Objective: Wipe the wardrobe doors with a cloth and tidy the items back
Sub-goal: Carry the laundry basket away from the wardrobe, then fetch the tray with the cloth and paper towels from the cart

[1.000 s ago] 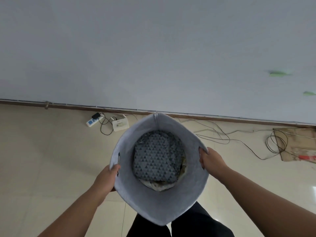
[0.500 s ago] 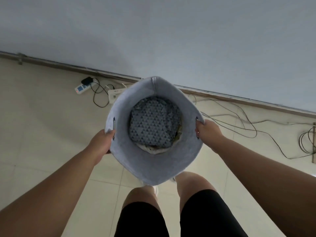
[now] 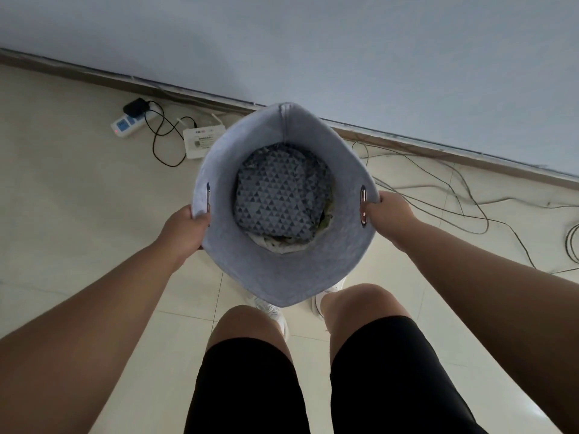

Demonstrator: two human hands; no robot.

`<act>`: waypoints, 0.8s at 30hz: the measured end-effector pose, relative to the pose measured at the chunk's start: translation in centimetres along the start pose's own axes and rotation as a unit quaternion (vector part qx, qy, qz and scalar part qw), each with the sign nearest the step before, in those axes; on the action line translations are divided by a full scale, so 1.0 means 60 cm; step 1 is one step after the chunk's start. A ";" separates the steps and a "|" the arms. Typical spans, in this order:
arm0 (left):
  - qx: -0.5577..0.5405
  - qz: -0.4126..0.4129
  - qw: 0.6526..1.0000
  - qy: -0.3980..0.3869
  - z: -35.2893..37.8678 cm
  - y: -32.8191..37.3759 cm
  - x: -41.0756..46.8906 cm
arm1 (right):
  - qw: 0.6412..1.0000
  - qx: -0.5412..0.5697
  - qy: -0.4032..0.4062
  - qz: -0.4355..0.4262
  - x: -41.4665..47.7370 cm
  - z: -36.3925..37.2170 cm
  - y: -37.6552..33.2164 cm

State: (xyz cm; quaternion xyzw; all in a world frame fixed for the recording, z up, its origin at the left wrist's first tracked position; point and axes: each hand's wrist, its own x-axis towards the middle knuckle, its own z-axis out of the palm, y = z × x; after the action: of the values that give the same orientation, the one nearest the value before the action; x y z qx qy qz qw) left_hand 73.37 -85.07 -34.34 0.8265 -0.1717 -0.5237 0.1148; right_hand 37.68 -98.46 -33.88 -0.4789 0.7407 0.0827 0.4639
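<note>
I look down into a grey felt basket (image 3: 275, 274) held in front of my knees. My left hand (image 3: 183, 231) grips its left rim by the metal-ringed handle slot, and my right hand (image 3: 390, 216) grips the right rim the same way. Inside lies a folded fabric with a dark triangle pattern (image 3: 280, 198), and a pale cloth (image 3: 282, 245) peeks out beneath it. The wardrobe is not in view.
A white power strip (image 3: 128, 123) with a black plug and a white router (image 3: 203, 140) lie on the tiled floor by the skirting board. Loose cables (image 3: 438, 189) trail along the floor at right. A pale wall (image 3: 344, 51) stands ahead.
My view has tilted further down, so the wall takes less of the frame and my knees and shoes show. The basket has come lower, with both hands still on its rims.
</note>
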 end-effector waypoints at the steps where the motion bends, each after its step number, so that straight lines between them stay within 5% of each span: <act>1: -0.009 0.004 1.000 -0.008 -0.002 0.001 -0.006 | 1.000 -0.003 -0.012 -0.002 -0.008 -0.003 -0.003; 14: -0.026 0.087 0.996 -0.019 -0.185 0.055 -0.406 | 0.993 -0.046 -0.086 -0.061 -0.379 -0.172 -0.093; 24: -0.201 0.034 0.974 0.095 -0.235 -0.098 -0.686 | 0.964 -0.159 -0.130 -0.171 -0.577 -0.202 -0.173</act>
State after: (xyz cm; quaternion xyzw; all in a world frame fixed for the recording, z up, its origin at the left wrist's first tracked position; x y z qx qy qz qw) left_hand 70.91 -62.93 3.52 0.8263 -0.0787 -0.4622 0.3121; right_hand 42.29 -88.90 2.74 -0.6508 0.5589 0.1804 0.4812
